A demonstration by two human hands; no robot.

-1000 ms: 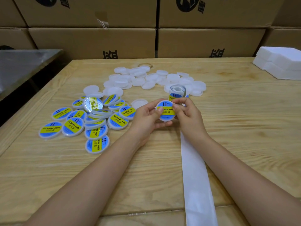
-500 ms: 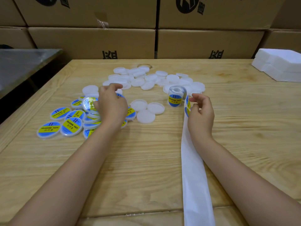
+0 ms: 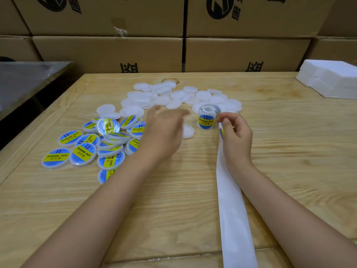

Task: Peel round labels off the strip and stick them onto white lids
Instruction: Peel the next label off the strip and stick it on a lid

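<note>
A pile of labelled lids, blue and yellow, lies at the left of the wooden table. Plain white lids are heaped further back. The label roll stands upright in the middle, its white backing strip trailing toward me. My left hand, blurred, hovers with spread fingers over loose white lids, holding nothing. My right hand pinches a blue-yellow label at the strip just right of the roll.
Stacked cardboard boxes wall off the far side of the table. White foam blocks sit at the back right corner. A grey metal surface stands to the left, beyond a gap.
The labelled lid I held in both hands was dropped on the left pile. My left hand has swung back right toward the loose white lids. My right hand went to the strip and grips a label.
</note>
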